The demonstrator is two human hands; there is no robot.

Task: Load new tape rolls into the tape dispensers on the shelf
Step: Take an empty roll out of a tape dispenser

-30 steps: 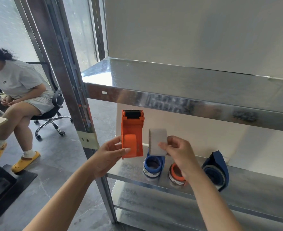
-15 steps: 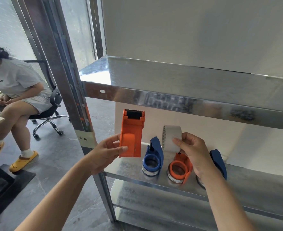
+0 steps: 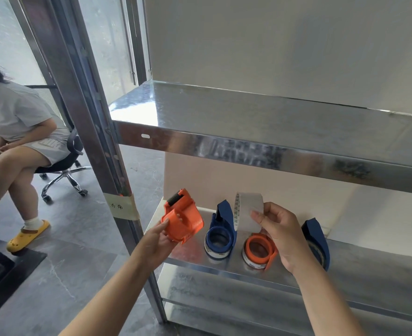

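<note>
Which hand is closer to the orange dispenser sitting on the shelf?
Right. The right hand is just above that orange dispenser; the left hand is farther left, beyond a blue dispenser.

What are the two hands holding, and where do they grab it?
The left hand grips the orange tape dispenser by its lower edge; the right hand pinches the pale tape roll on its outer band.

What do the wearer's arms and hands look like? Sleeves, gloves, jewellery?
Bare human hands: left hand and right hand, no gloves. The left forearm and right forearm are uncovered to the frame edge, with no sleeve, cuff, watch or wristband in view. No rings on the fingers that show. No cables or markings.
</note>
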